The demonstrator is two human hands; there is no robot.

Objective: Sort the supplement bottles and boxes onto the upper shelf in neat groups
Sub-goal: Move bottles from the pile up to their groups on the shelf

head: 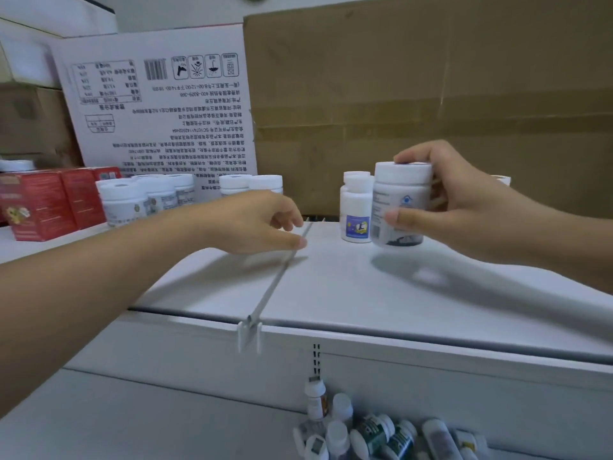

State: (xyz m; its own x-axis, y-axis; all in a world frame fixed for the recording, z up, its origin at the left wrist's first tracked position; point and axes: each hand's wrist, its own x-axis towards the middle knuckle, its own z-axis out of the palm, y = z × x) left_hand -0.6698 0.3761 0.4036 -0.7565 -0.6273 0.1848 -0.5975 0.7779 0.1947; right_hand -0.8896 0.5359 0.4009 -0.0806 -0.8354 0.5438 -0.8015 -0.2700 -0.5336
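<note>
My right hand point(464, 207) grips a wide white supplement bottle point(399, 204) by cap and side, holding it slightly tilted just above the white upper shelf point(348, 287). Right beside it stand slim white bottles with a blue label point(355, 210). My left hand point(262, 220) hovers over the shelf with relaxed fingers and holds nothing. On the shelf's left stand red boxes point(43, 207) and several white-capped bottles point(146, 197), with two more bottles point(252, 184) behind my left hand. A jumble of bottles point(371, 429) lies on the lower shelf.
A thin wire divider point(278, 280) runs across the upper shelf from front to back. A white printed carton point(159, 104) and a large brown cardboard sheet point(431, 104) stand behind the shelf. Brown cartons point(30, 121) are stacked at far left.
</note>
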